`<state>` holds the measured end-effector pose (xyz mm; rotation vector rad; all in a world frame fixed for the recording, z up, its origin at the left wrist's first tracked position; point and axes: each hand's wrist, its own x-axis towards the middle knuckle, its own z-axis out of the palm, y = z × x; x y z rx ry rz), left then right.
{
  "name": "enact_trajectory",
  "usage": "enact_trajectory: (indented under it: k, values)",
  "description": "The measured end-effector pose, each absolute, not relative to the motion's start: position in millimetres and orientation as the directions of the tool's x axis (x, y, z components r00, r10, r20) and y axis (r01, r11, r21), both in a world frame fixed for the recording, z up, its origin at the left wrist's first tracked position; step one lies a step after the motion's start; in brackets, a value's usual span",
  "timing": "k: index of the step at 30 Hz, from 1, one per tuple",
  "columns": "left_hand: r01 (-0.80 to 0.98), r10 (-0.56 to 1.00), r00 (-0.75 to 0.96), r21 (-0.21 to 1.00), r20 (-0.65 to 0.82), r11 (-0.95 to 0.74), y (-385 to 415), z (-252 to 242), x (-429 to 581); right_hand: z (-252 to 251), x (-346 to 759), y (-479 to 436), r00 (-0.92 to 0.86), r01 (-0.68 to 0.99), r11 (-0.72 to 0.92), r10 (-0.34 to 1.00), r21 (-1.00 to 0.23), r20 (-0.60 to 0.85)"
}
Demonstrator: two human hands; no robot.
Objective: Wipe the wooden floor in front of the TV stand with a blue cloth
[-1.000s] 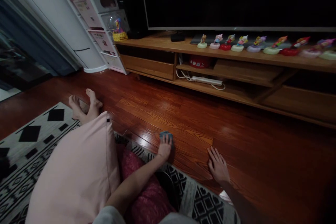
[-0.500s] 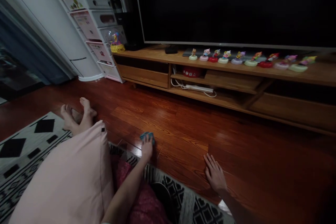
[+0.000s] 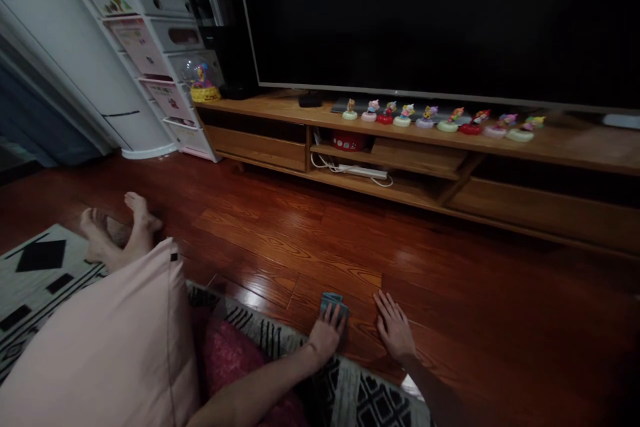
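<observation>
My left hand point(image 3: 326, 335) is low over the wood floor near the rug edge. Its fingers lie over a small stack of teal cards point(image 3: 332, 298), flat and slightly fanned, whose printing is too dim to read. To the right, my right hand point(image 3: 395, 327) rests palm down on the floor with fingers stretched out and nothing in it. A short gap of bare floor separates it from the cards.
A patterned rug point(image 3: 370, 397) lies in front, with a pink pillow point(image 3: 110, 340) on the left. Beyond the floor stands a wooden TV cabinet point(image 3: 260, 143), bearing a row of small figurines point(image 3: 429, 117) below a large TV point(image 3: 425, 20). A person's bare feet point(image 3: 137, 213) are at left.
My left hand has slid right and nearer to me with the teal cards, coming close to my right hand. My right hand stays on the floor. The view has shifted slightly right.
</observation>
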<state>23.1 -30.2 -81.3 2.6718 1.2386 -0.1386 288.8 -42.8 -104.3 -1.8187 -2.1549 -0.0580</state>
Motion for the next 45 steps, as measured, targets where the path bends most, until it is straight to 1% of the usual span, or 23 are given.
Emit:
enact_trajectory:
  k: [2, 4, 6, 8, 10, 12, 13, 15, 16, 19, 22, 23, 25, 27, 30, 32, 34, 36, 38, 39, 41, 43, 45]
  values:
    - [0.721, 0.704, 0.693, 0.16, -0.158, -0.674, -23.6, -79.2, 22.6, -105.3, 288.8, -42.7, -0.133, 0.968, 0.183, 0.954, -0.173, 0.269]
    - [0.769, 0.75, 0.639, 0.144, -0.172, -0.623, -2.8, -69.1, 5.5, -105.6, 288.3, -42.4, -0.128, 0.968, 0.18, 0.953, -0.174, 0.275]
    - [0.874, 0.853, 0.486, 0.101, -0.189, -0.476, 24.7, -54.1, -25.9, -104.8, 287.3, -42.3, -0.127, 0.968, 0.18, 0.953, -0.177, 0.275]
    - [0.967, 0.945, 0.256, 0.039, -0.202, -0.253, 49.3, -39.6, -65.6, -103.1, 286.2, -42.4, -0.126, 0.967, 0.179, 0.955, -0.183, 0.268]
    - [0.999, 0.977, 0.03, -0.032, -0.212, -0.037, 64.6, -29.8, -103.9, -101.1, 285.5, -42.7, -0.123, 0.967, 0.175, 0.958, -0.188, 0.259]
    - [0.992, 0.97, -0.105, -0.091, -0.218, 0.087, 68.8, -25.8, -128.9, -99.8, 285.1, -42.9, -0.121, 0.966, 0.173, 0.96, -0.191, 0.253]
    - [0.987, 0.965, -0.134, -0.112, -0.224, 0.111, 67.1, -25.7, -133.3, -99.4, 285.0, -42.9, -0.12, 0.966, 0.172, 0.961, -0.194, 0.251]
    - [0.988, 0.963, -0.113, -0.133, -0.245, 0.082, 57.0, -29.4, -123.1, -99.1, 284.7, -42.9, -0.116, 0.965, 0.168, 0.962, -0.2, 0.249]
    - [0.992, 0.964, -0.062, -0.124, -0.257, 0.03, 48.8, -33.1, -109.2, -99.0, 284.6, -42.8, -0.113, 0.965, 0.165, 0.962, -0.203, 0.247]
    - [0.965, 0.929, 0.25, -0.006, -0.273, -0.261, 13.3, -50.7, -47.2, -97.7, 284.2, -43.0, -0.111, 0.967, 0.161, 0.964, -0.199, 0.24]
    - [0.761, 0.728, 0.648, 0.175, -0.225, -0.624, -24.6, -70.2, 11.6, -95.4, 284.0, -43.7, -0.113, 0.97, 0.157, 0.966, -0.183, 0.233]
    - [0.672, 0.643, 0.74, 0.217, -0.197, -0.708, -32.8, -74.7, 24.3, -94.8, 284.0, -44.0, -0.114, 0.971, 0.157, 0.966, -0.178, 0.232]
    - [0.549, 0.528, 0.835, 0.261, -0.151, -0.794, -36.5, -78.5, 35.8, -94.4, 284.4, -44.6, -0.116, 0.972, 0.159, 0.965, -0.171, 0.234]
    - [0.554, 0.536, 0.832, 0.261, -0.143, -0.79, -22.4, -74.2, 28.2, -95.0, 284.9, -44.9, -0.117, 0.972, 0.159, 0.965, -0.172, 0.233]
    - [0.722, 0.698, 0.691, 0.218, -0.185, -0.657, 18.9, -57.3, -12.8, -96.9, 285.5, -44.7, -0.115, 0.969, 0.158, 0.968, -0.188, 0.222]
    - [0.86, 0.83, 0.51, 0.166, -0.227, -0.483, 45.8, -45.5, -53.1, -97.8, 285.6, -44.4, -0.114, 0.967, 0.158, 0.97, -0.2, 0.213]
    - [0.962, 0.931, 0.271, 0.1, -0.244, -0.254, 64.2, -37.7, -96.1, -98.0, 285.6, -44.2, -0.113, 0.966, 0.157, 0.971, -0.205, 0.21]
    - [0.998, 0.975, 0.052, 0.035, -0.218, -0.046, 72.6, -34.6, -132.5, -97.7, 285.8, -44.1, -0.114, 0.967, 0.157, 0.971, -0.203, 0.21]
    - [0.998, 0.978, -0.062, -0.023, -0.201, 0.058, 72.7, -34.0, -152.2, -97.5, 286.1, -44.3, -0.113, 0.967, 0.156, 0.971, -0.2, 0.211]
    - [0.997, 0.977, -0.073, -0.049, -0.201, 0.065, 70.5, -34.2, -153.7, -97.5, 286.4, -44.5, -0.113, 0.968, 0.156, 0.971, -0.199, 0.211]
    - [0.997, 0.976, -0.02, -0.079, -0.215, 0.003, 62.5, -35.9, -139.4, -98.0, 286.9, -44.7, -0.115, 0.968, 0.158, 0.97, -0.197, 0.214]
    - [0.988, 0.965, 0.131, -0.053, -0.226, -0.147, 49.3, -41.5, -107.3, -98.8, 287.3, -44.6, -0.119, 0.967, 0.164, 0.968, -0.195, 0.221]
    - [0.925, 0.9, 0.376, 0.04, -0.219, -0.377, 30.2, -52.0, -66.8, -99.5, 287.3, -44.4, -0.121, 0.967, 0.167, 0.966, -0.192, 0.23]
